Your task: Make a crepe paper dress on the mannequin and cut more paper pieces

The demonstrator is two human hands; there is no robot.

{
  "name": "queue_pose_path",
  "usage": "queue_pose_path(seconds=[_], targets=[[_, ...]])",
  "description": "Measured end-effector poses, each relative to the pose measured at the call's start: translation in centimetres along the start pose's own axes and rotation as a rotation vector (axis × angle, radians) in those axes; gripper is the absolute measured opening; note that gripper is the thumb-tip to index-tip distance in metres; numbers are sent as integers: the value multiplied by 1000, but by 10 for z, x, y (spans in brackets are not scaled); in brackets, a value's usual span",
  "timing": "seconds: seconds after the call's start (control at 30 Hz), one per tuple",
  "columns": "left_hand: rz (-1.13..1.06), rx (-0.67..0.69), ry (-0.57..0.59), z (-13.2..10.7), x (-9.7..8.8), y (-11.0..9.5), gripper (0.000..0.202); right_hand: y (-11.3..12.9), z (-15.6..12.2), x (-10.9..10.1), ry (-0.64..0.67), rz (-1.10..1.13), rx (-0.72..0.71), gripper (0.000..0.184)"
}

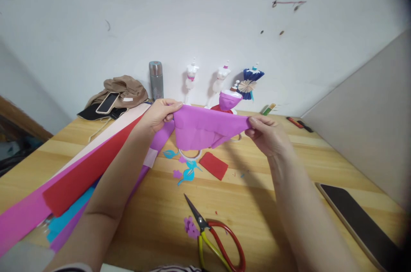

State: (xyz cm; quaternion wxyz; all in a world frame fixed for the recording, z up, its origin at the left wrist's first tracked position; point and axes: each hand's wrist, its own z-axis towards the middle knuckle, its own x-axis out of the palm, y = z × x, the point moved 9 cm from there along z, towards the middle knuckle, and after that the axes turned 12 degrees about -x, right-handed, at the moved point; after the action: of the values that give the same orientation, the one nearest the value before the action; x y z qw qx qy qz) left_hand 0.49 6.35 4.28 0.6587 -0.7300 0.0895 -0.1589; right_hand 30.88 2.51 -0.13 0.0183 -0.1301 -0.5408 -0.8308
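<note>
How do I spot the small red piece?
On the light wooden table, look just under the purple paper sheet stretched between the left hand and right hand. The small red paper rectangle lies flat there, far shorter than the long red strip at left.

- Wall [192,15]: white, matt, plain; fills the upper half of the view.
- Wall marks [289,3]: one thin reddish-brown streak with scattered dark specks around it, upper right.
- Panel [369,113]: flat, grey-beige, standing along the table's right side and meeting the wall at the far corner.
- Table [154,220]: light wood, planked grain, slight sheen; set against the wall.
- Dark brown wooden strip [19,120]: low at far left, slanting.
- Light: even and soft; faint shadows on the tabletop.
</note>
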Motion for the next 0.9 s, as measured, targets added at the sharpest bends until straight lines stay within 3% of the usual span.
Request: queue_pose_path(seconds=[0.17, 0.47, 0.9], targets=[[-26, -3, -29, 5, -4, 5, 35, -3, -2, 8, 22, 12, 35, 34], [-43, -23, 172, 1, 14, 6, 52, 3, -11, 28, 115, 40, 69, 40], [75, -51, 237, -6, 27, 6, 29, 15, -9, 27, 171, 16, -1, 35]])
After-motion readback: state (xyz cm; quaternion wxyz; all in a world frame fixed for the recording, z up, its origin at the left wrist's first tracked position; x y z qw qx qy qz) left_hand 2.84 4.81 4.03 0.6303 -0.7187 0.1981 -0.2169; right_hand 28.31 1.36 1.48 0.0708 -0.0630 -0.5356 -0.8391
